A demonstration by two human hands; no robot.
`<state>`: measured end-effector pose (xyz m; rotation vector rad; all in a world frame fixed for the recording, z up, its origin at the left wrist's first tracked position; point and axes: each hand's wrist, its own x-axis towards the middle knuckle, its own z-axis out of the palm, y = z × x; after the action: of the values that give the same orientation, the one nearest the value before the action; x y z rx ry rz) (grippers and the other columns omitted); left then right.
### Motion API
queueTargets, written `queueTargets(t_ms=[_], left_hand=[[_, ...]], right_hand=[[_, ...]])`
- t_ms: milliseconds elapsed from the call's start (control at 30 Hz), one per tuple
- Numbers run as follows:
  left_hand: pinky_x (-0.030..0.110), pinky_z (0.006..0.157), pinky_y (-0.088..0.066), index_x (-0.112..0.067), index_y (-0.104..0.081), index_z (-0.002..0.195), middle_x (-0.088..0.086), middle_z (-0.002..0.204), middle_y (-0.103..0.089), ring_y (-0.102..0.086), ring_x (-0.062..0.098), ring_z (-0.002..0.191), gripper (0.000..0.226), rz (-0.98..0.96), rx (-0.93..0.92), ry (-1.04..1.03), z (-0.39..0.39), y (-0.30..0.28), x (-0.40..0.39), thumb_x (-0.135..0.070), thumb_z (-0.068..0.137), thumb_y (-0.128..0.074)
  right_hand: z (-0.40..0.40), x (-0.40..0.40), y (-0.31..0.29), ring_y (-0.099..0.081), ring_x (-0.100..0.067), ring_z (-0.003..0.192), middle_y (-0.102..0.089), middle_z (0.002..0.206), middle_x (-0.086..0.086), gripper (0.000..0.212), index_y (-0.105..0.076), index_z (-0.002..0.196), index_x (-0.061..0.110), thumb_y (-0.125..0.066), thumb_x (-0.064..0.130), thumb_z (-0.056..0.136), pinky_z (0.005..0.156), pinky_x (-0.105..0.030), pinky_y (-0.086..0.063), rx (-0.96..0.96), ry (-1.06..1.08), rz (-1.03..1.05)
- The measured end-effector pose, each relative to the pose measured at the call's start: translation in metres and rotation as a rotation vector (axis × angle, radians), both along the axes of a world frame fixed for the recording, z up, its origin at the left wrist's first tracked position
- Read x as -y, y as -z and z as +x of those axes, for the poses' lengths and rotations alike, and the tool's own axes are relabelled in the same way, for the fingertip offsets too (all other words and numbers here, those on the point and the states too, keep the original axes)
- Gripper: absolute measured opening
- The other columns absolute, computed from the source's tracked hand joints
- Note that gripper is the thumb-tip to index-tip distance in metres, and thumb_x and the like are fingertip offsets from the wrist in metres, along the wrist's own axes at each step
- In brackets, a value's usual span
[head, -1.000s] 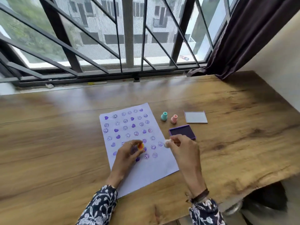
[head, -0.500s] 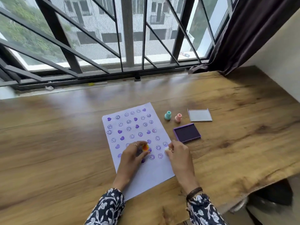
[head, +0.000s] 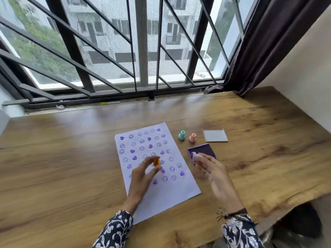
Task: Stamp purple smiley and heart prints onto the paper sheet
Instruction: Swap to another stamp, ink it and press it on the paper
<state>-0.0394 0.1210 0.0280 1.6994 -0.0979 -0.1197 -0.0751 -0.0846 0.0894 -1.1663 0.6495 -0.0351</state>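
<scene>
A white paper sheet point(head: 179, 190) lies on the wooden table, covered with several purple smiley and heart prints. My left hand point(head: 143, 174) hovers over the sheet's middle, pinching a small orange stamp point(head: 157, 162) between thumb and fingers. Just right of the sheet, my right hand point(head: 213, 171) holds a pale stamp point(head: 194, 156) tilted, its purple inked face turned to the left. That stamp sits at the near left corner of the open purple ink pad point(head: 204, 149).
A teal stamp point(head: 182, 135) and a pink stamp point(head: 192, 137) stand upright beyond the ink pad. The pad's clear lid point(head: 215, 135) lies to their right. A barred window and a dark curtain point(head: 265, 42) border the table's far edge; a wall runs along the right.
My right hand has lifted its stamp off the paper's right edge and turned it face up beside the ink pad; a new heart print shows there. My left hand stays over the sheet.
</scene>
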Motion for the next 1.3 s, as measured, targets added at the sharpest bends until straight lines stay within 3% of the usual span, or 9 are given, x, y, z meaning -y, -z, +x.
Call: queueTargets(t_ms=[100,233,333,433,600,833,1033,1200,1300], left_hand=[[0.013,0.081,-0.049,-0.023,-0.066,0.098,-0.006,0.101,-0.072,-0.063,0.007,0.103,0.02,-0.248,-0.102,-0.001,-0.006,-0.012,0.014,-0.015,0.08,-0.067],[0.018,0.085,-0.051,-0.016,-0.067,0.097,0.001,0.103,-0.074,-0.063,0.013,0.105,0.031,-0.51,-0.281,0.05,-0.012,-0.025,0.034,-0.027,0.069,-0.071],[0.024,0.087,-0.047,-0.017,-0.07,0.095,-0.001,0.09,-0.075,-0.062,0.014,0.092,0.036,-0.56,-0.342,0.114,-0.014,-0.029,0.046,-0.034,0.064,-0.075],[0.021,0.084,-0.051,-0.018,-0.072,0.089,-0.001,0.085,-0.076,-0.065,0.012,0.086,0.035,-0.612,-0.377,0.111,-0.013,-0.03,0.054,-0.032,0.059,-0.084],[0.022,0.084,-0.054,-0.013,-0.073,0.084,0.002,0.084,-0.076,-0.069,0.013,0.086,0.022,-0.713,-0.4,0.07,-0.009,-0.031,0.067,-0.022,0.064,-0.076],[0.009,0.053,-0.043,-0.013,-0.07,0.076,-0.008,0.061,-0.068,-0.055,0.001,0.057,0.013,-0.624,-0.421,-0.014,-0.003,-0.03,0.087,-0.013,0.066,-0.063],[0.013,0.061,-0.043,-0.005,-0.062,0.078,-0.001,0.072,-0.071,-0.058,0.004,0.065,0.013,-0.575,-0.371,0.077,0.006,-0.028,0.099,-0.013,0.068,-0.064],[0.012,0.065,-0.048,-0.004,-0.061,0.078,-0.004,0.069,-0.069,-0.061,0.005,0.068,0.017,-0.527,-0.31,0.082,0.015,-0.029,0.105,-0.009,0.064,-0.07],[0.013,0.065,-0.049,-0.009,-0.061,0.073,0.002,0.073,-0.068,-0.062,0.008,0.07,0.015,-0.401,-0.274,0.073,0.02,-0.03,0.107,0.0,0.067,-0.071]], right_hand=[[-0.004,0.0,-0.006,-0.067,-0.009,0.071,-0.074,0.078,0.001,0.02,-0.071,0.087,0.012,-0.074,0.013,0.068,0.061,-0.015,-0.055,0.063,-0.06,0.077],[-0.007,-0.008,-0.014,-0.07,-0.011,0.077,-0.076,0.081,-0.001,0.021,-0.071,0.09,0.012,-0.076,0.015,0.07,0.063,-0.015,-0.054,0.13,-0.191,-0.019],[-0.007,-0.01,-0.019,-0.07,-0.01,0.081,-0.076,0.083,-0.001,0.019,-0.072,0.09,0.012,-0.075,0.01,0.071,0.07,-0.015,-0.055,0.191,-0.251,-0.123],[-0.003,-0.006,-0.022,-0.07,-0.005,0.08,-0.077,0.082,0.003,0.019,-0.073,0.085,0.014,-0.074,0.002,0.071,0.065,-0.01,-0.051,0.232,-0.314,-0.194],[0.002,0.003,-0.018,-0.072,-0.012,0.085,-0.078,0.084,0.0,0.023,-0.074,0.081,0.016,-0.073,-0.004,0.07,0.068,-0.012,-0.052,0.268,-0.371,-0.196],[0.007,0.021,-0.013,-0.071,-0.007,0.077,-0.077,0.076,0.004,0.026,-0.074,0.077,0.019,-0.073,-0.006,0.068,0.066,-0.011,-0.052,0.292,-0.346,-0.237],[0.012,0.037,-0.01,-0.071,-0.013,0.073,-0.077,0.075,-0.002,0.023,-0.076,0.081,0.016,-0.076,-0.002,0.066,0.065,-0.015,-0.054,0.237,-0.319,-0.289],[0.022,0.045,-0.006,-0.072,-0.019,0.065,-0.076,0.067,-0.005,0.018,-0.077,0.072,0.019,-0.077,0.029,0.057,0.06,-0.021,-0.058,0.16,-0.28,-0.233],[0.032,0.049,0.001,-0.068,-0.013,0.056,-0.073,0.058,-0.001,0.007,-0.076,0.061,0.022,-0.074,0.02,0.068,0.051,-0.018,-0.054,0.098,-0.289,-0.232]])
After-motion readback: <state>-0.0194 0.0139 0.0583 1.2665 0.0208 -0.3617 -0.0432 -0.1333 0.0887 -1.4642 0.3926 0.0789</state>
